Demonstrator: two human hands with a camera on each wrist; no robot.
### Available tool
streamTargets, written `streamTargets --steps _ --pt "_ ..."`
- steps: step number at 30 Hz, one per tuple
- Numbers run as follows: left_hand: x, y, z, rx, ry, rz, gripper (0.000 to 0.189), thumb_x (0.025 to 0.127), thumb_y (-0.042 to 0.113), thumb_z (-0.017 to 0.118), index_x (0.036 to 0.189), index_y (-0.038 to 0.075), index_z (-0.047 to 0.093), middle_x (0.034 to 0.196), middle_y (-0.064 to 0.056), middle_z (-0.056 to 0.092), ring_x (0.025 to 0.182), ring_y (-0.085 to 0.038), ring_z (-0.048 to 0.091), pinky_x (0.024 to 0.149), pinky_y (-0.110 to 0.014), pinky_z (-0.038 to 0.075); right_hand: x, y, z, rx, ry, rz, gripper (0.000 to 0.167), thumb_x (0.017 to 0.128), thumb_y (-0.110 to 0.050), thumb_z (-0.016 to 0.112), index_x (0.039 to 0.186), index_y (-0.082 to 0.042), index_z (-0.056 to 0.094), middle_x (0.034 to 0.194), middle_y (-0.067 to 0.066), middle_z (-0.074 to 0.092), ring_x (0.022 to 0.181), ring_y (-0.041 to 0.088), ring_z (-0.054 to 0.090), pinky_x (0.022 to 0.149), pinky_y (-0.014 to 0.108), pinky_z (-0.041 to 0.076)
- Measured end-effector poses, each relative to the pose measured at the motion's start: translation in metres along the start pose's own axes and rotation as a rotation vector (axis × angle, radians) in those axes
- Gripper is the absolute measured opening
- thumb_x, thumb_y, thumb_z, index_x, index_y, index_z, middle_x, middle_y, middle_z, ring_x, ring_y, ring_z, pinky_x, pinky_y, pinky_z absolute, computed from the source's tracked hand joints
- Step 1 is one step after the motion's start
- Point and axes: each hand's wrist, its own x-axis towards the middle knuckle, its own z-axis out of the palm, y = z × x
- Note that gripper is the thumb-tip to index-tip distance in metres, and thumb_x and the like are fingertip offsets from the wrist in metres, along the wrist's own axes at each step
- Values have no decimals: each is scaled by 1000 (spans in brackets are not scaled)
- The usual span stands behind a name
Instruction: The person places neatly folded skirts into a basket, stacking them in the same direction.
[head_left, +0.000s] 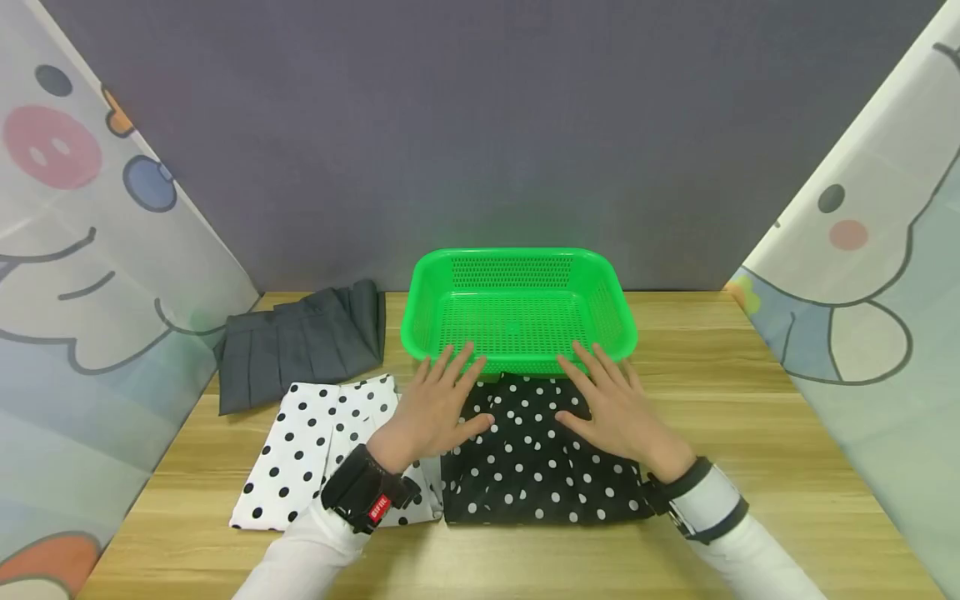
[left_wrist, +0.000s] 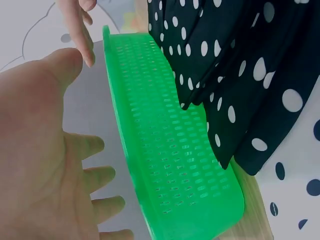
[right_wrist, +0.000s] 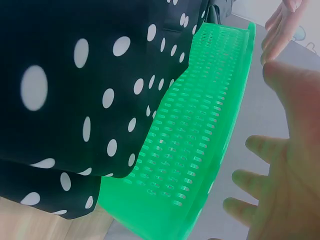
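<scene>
A black garment with white dots (head_left: 532, 475), pleated like a skirt, lies on the table right before me. Over its left edge is my left hand (head_left: 433, 410), fingers spread and straight, holding nothing. My right hand (head_left: 621, 410) is spread the same way over its right side, with nothing in its grasp. Both wrist views show a gap between palm and cloth. A green perforated basket (head_left: 517, 365) stands just beyond the fingertips. Under my left forearm lies a folded white garment with black dots (head_left: 300, 454), partly hidden by the wrist strap and hand.
Behind the white garment, at the back left, sits a folded dark grey pleated garment (head_left: 300, 346). A grey wall (head_left: 510, 142) rises behind the basket. Cartoon-printed panels (head_left: 862, 275) flank the wooden table (head_left: 750, 450) on both sides.
</scene>
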Motion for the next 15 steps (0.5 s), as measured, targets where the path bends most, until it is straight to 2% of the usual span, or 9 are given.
streamTargets --steps 4,9,15 --pt "-4 2 3 3 46 20 80 87 63 39 148 15 18 153 -11 13 139 -36 15 108 -55 21 -5 1 1 -10 40 -33 75 83 -49 60 144 -14 31 150 15 21 137 40 18 102 65 19" --pt "-11 3 7 -50 98 38 79 86 57 50 146 12 26 151 -13 21 137 -37 21 108 -55 20 -10 1 3 -20 115 -73 72 81 -43 64 140 -11 38 146 16 30 133 39 27 101 63 24" --pt "-17 3 15 -70 127 39 77 85 54 53 144 10 30 149 -15 26 134 -38 28 109 -52 20 -17 3 7 -5 145 -87 69 80 -39 67 137 -9 42 141 17 37 126 38 37 95 60 34"
